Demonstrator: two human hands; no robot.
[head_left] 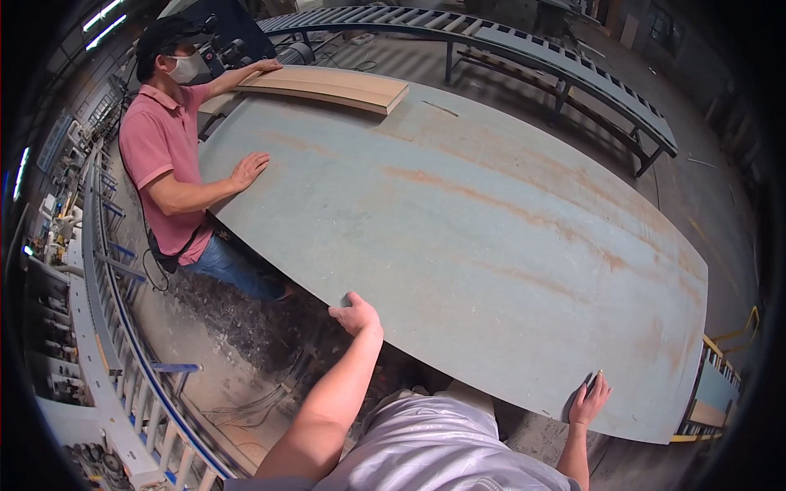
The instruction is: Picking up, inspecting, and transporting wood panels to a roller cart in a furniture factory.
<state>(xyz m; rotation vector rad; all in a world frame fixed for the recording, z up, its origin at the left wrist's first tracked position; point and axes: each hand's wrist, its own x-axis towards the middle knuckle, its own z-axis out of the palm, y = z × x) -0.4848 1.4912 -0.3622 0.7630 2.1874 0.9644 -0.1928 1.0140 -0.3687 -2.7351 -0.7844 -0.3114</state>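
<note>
A large grey-green tabletop (458,270) with rusty-brown streaks spreads out in front of me. My left hand (358,315) rests at its near edge, left of my body, with the fingers loosely apart and nothing visible in them. Farther right, my right hand (589,399) lies on the top close to the same edge. Its fingers are stretched forward, and a tiny pale spot shows at one fingertip, too small to name. Light wooden boards (336,87) lie stacked along the far left side, out of reach of both my hands.
At the left end stands a co-worker (168,147) in a pink shirt, one hand on the boards, the other on the tabletop. A roller conveyor (458,37) runs behind the table. Another roller track (135,352) curves along the left. A yellow frame (741,335) stands at right.
</note>
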